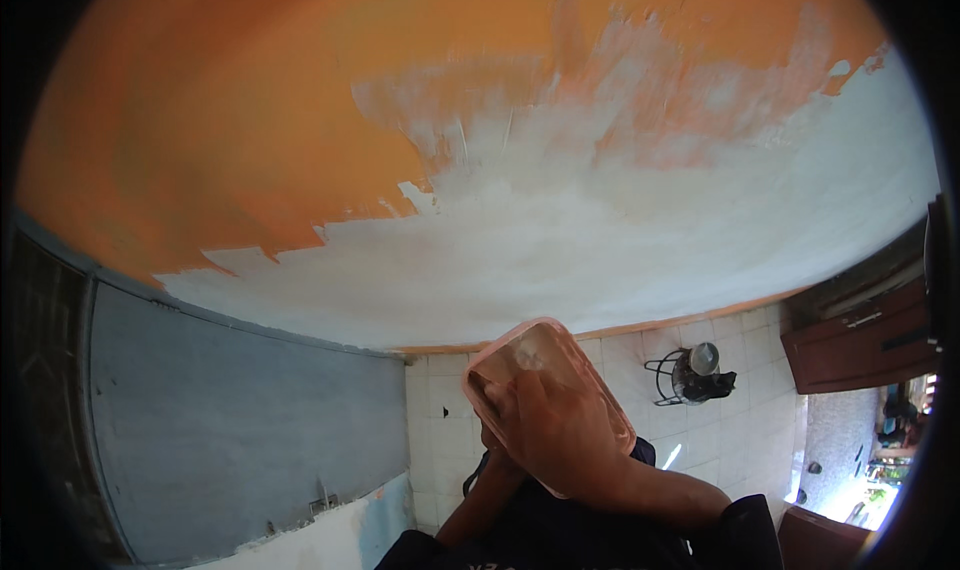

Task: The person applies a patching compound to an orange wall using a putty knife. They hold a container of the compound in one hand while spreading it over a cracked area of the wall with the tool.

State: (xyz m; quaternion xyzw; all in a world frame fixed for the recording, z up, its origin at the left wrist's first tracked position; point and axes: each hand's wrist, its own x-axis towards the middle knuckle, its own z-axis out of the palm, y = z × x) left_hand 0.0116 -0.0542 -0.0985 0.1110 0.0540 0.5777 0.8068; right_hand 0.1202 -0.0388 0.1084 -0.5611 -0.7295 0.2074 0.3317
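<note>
In front of my body is a pinkish, rectangular plastic tub with rounded corners, tilted, its inside smeared with pale residue. My left hand supports it from below at the left side, its fingers mostly hidden behind the tub. Over the tub reaches my right hand, with bent fingers down inside it. Whatever those fingers grip is hidden from this angle. Beyond the tub rises a wall, orange higher up and coated with uneven white patches and streaks lower down.
A grey door stands at the left. On the white tiled floor to the right is a dark metal-legged stool, with a round light-coloured container and a dark item on it. Farther right is a reddish-brown wooden door near a bright opening.
</note>
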